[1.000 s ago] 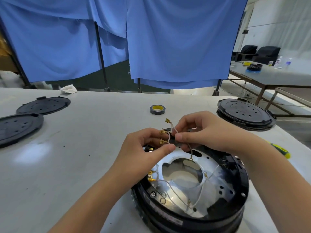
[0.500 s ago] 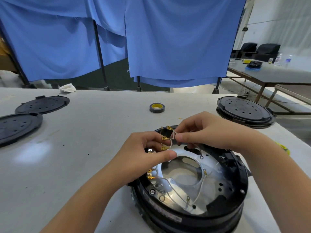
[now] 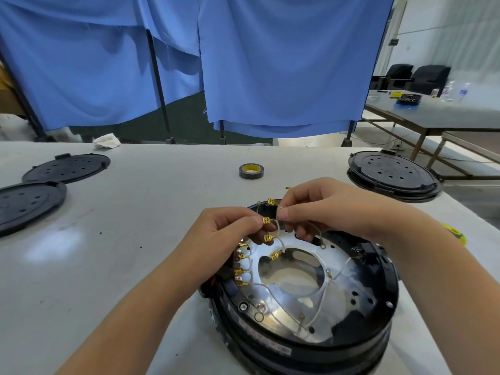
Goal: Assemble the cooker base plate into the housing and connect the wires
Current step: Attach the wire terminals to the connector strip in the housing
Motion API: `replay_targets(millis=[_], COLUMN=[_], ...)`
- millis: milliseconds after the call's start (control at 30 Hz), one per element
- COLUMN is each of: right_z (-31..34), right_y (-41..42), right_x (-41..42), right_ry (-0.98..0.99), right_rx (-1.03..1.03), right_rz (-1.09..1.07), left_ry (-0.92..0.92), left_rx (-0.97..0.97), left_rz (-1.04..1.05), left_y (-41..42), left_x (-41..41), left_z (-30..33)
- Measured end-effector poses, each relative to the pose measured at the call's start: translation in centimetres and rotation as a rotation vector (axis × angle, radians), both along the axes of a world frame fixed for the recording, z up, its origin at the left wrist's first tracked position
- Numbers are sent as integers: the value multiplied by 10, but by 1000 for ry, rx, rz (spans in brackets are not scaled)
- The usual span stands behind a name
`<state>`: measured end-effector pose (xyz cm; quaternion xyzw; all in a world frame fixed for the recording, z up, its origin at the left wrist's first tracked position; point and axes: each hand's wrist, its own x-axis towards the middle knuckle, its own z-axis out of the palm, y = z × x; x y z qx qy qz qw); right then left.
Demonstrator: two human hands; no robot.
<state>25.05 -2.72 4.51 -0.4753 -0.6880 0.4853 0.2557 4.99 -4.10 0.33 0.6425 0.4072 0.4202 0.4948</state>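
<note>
Pinching left hand (image 3: 216,234): brass terminal (image 3: 266,220).
Right hand (image 3: 324,209): pinches white wires (image 3: 278,226).
Housing (image 3: 378,315): base plate (image 3: 341,299) seated, 5 o'clock.

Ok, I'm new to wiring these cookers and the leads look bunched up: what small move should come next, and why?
Probably separate one lead and carry its brass terminal down toward the housing. Both the left hand and right hand pinch a bunch of white wires above the silver base plate, and several terminals hang loose, not yet plugged in. Which tab it belongs on cannot be told.
</note>
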Motion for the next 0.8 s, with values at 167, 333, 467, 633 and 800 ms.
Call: replay_targets(millis=[167, 333, 467, 633, 800], right_z=[-9, -8, -5, -4, -5], right_y=[5, 3, 0, -3, -2], right_x=[1, 1, 4, 5, 8], right_ry=[257, 626, 677, 667, 703], right_rx=[-248, -446, -455, -433, -461], right_rz=[185, 423, 397, 406, 426], left_ry=[-130, -282, -262, -261, -268], left_rx=[90, 97, 96, 111, 124], left_rz=[113, 251, 285, 286, 323], left_y=[6, 15, 17, 18, 18], left_x=[-2, -7, -4, -5, -5], left_z=[-4, -9, -12, -13, -14])
